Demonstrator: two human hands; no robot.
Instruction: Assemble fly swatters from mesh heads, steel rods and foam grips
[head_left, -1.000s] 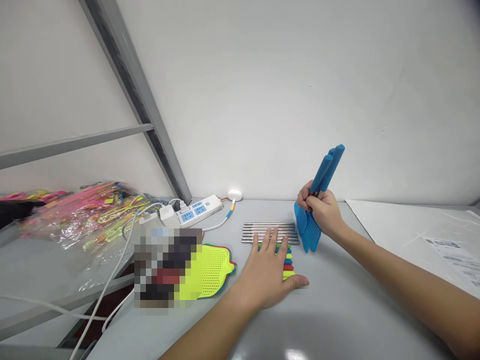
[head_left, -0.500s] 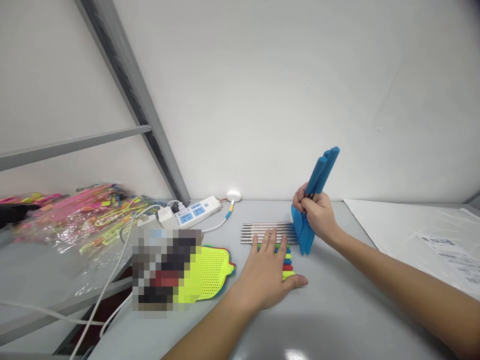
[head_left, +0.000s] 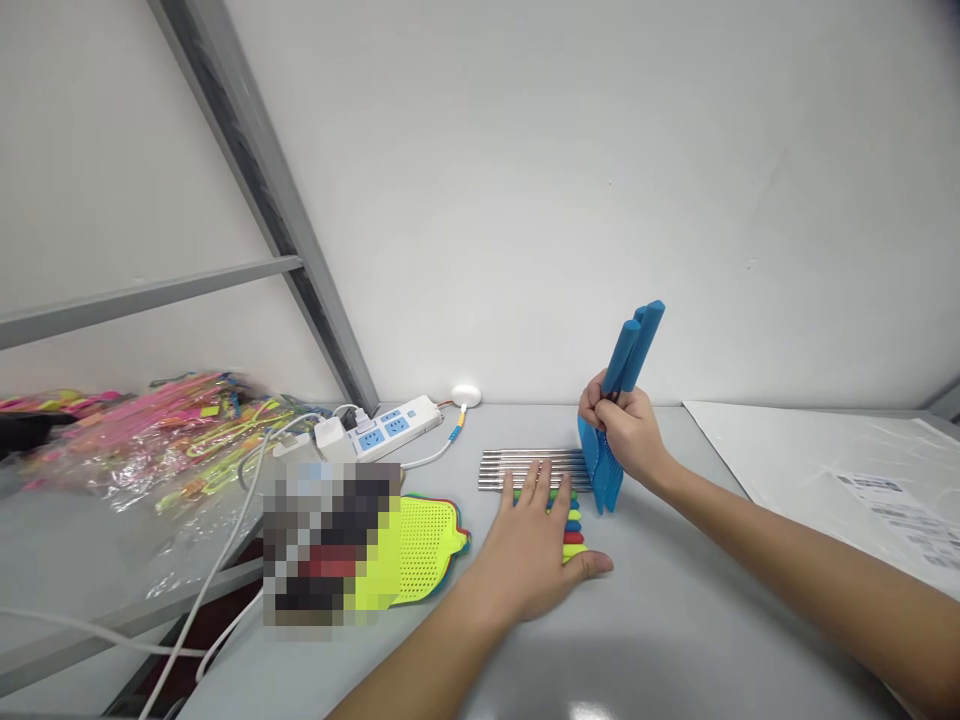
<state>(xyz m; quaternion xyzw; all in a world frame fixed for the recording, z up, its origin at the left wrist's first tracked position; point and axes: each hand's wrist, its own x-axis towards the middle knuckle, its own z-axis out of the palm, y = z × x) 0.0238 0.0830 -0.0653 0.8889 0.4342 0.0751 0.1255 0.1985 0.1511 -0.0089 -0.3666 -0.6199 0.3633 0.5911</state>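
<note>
My right hand [head_left: 628, 425] is wrapped round a bunch of blue fly swatters [head_left: 634, 350]. Their thick handles point up, and their mesh heads [head_left: 609, 485] hang below the fist, beside the right ends of a row of slim metal rods [head_left: 493, 468]. My left hand [head_left: 525, 560] lies flat, fingers spread, over several coloured handles [head_left: 574, 538] in green, blue, red and yellow; its fingertips reach the rods. To its left rests a stack of fly-swatter heads [head_left: 429, 550], yellow-green on top with red and blue edges below. Pixelation covers the stack's left part.
A power strip [head_left: 397, 425] with plugs and white cables lies behind, near a round white device [head_left: 466, 396]. Clear bags of colourful items [head_left: 202, 430] fill the left side by a grey metal frame [head_left: 247, 170]. At right lies a white sheet-like package [head_left: 795, 450].
The blue swatters' handles have swung slightly left, with my right hand still round them. My left hand stays in place on the coloured handles. The whole view has shifted a little.
</note>
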